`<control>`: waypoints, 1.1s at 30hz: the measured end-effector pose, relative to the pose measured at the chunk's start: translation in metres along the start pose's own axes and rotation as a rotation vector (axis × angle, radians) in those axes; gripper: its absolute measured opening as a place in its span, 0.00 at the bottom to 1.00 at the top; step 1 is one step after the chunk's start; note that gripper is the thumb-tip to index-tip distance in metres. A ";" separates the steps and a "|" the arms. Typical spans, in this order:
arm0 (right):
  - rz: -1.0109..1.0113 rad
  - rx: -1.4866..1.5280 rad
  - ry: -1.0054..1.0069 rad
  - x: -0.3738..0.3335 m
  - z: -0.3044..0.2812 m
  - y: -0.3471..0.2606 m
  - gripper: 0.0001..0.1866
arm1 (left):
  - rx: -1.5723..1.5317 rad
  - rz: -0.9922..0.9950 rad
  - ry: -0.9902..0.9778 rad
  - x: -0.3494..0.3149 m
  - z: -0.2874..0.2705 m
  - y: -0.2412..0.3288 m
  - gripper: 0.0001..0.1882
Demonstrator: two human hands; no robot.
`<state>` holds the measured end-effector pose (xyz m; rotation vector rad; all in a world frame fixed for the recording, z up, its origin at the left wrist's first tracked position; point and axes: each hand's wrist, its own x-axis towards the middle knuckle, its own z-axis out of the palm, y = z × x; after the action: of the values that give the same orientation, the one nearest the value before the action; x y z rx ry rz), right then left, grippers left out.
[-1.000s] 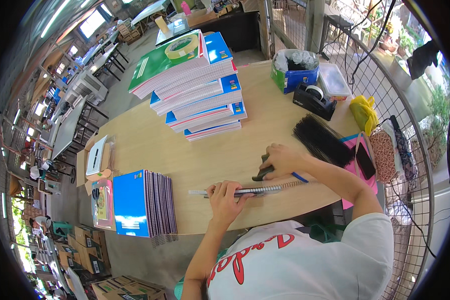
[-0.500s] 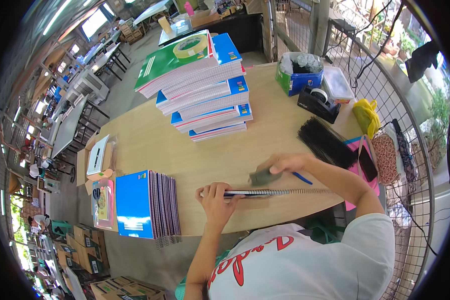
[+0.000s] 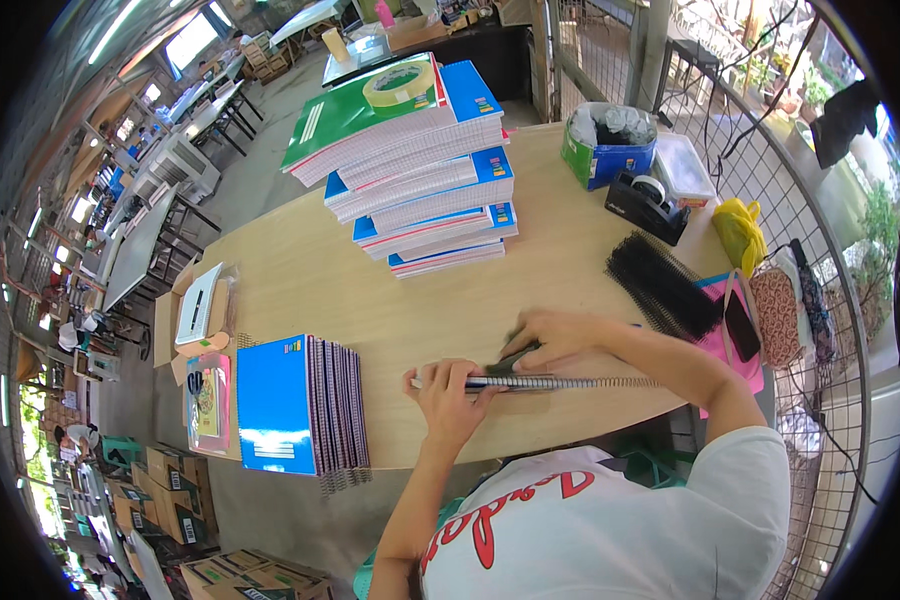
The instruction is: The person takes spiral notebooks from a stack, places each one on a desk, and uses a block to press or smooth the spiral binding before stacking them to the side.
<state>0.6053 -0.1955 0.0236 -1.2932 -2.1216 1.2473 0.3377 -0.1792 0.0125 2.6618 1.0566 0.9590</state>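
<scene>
Near the table's front edge my left hand (image 3: 450,402) is closed round the left end of a notebook (image 3: 490,384), which I see edge-on. Out of its right end runs a dark wire spiral coil (image 3: 610,382). My right hand (image 3: 545,338) bends over the notebook's far side, gripping a dark grey-green flat piece (image 3: 515,360) against the coil; the fingers partly cover it and its kind is unclear. To the left lies a pile of blue spiral notebooks (image 3: 275,405), coils facing right. Loose black coils (image 3: 665,285) are heaped beyond my right forearm.
A tall staggered stack of notebooks (image 3: 440,205) stands mid-table, topped by a tape roll (image 3: 400,85). At the far right are a tape dispenser (image 3: 648,208), a blue-green box (image 3: 610,155) and a yellow bag (image 3: 738,232). Wire mesh (image 3: 820,200) borders the right side.
My right hand has come down and left, bringing the grey-green piece from above the coil to the notebook's edge. My left hand keeps its hold. The whole view has shifted slightly.
</scene>
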 end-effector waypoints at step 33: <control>0.081 -0.405 0.019 0.057 0.016 -0.027 0.30 | -0.530 -0.285 0.015 -0.011 -0.003 -0.049 0.37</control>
<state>0.5504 -0.1604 0.0296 -1.5571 -2.4122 0.8525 0.3010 -0.1503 -0.0069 2.0223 0.9810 1.0251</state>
